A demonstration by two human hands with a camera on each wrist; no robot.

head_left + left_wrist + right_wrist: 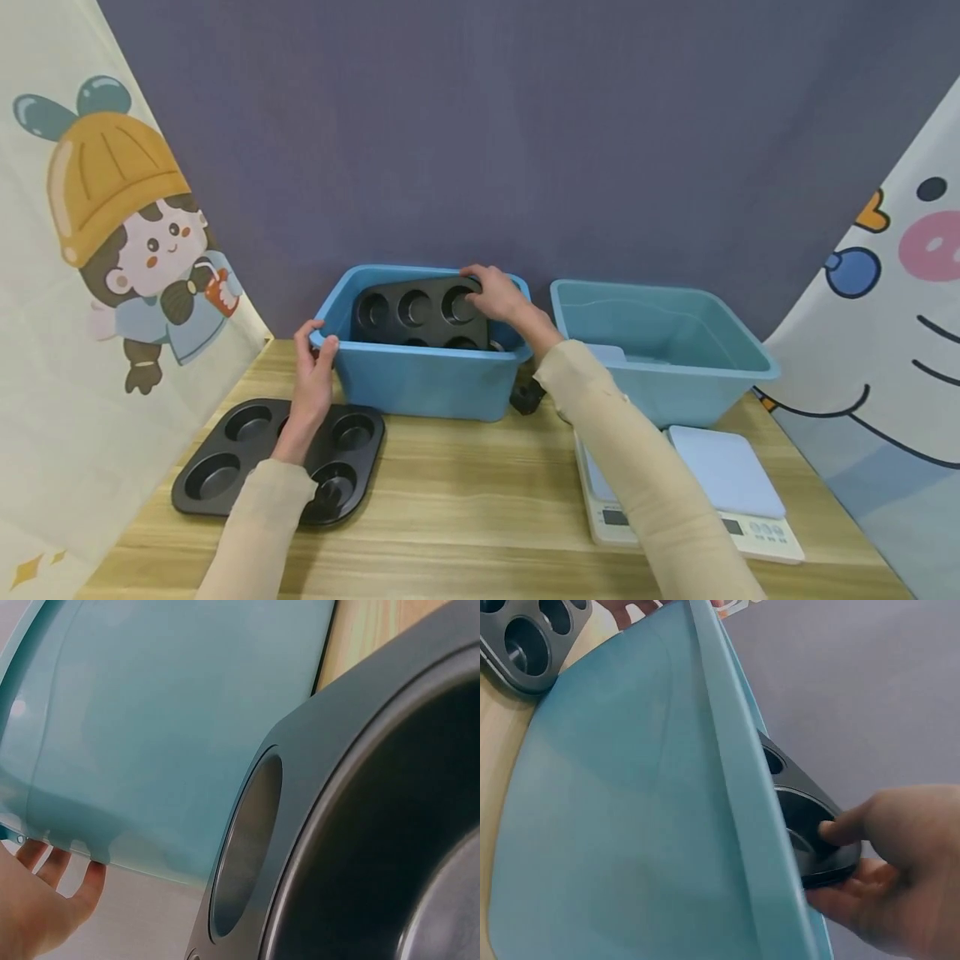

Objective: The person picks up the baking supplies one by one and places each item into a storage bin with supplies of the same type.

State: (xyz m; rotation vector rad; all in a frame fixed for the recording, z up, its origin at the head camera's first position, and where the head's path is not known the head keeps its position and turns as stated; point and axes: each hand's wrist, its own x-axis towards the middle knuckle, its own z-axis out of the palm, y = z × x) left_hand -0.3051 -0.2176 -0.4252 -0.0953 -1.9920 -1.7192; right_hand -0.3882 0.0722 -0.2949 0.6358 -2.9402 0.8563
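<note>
A blue plastic bin point(420, 383) stands at the back of the table. My left hand point(311, 383) grips its front left corner, and in the left wrist view the fingers point(91, 881) lie on the bin's edge. A dark muffin tin point(393, 321) leans inside the bin, its lower part hidden behind the front wall. My right hand point(498, 296) pinches the tin's upper right corner, thumb inside a cup and fingers behind, as the right wrist view shows. Another dark muffin tin point(367, 458) lies flat on the table below my left forearm, partly covered by it.
A second, blue-green bin point(667, 387) stands at the right, with a pale item inside. Before it lie two white kitchen scales, one point(772, 546) in plain sight, the other point(607, 533) partly under my right forearm. A small black object point(527, 396) sits between the bins. A dark curtain point(487, 150) hangs behind.
</note>
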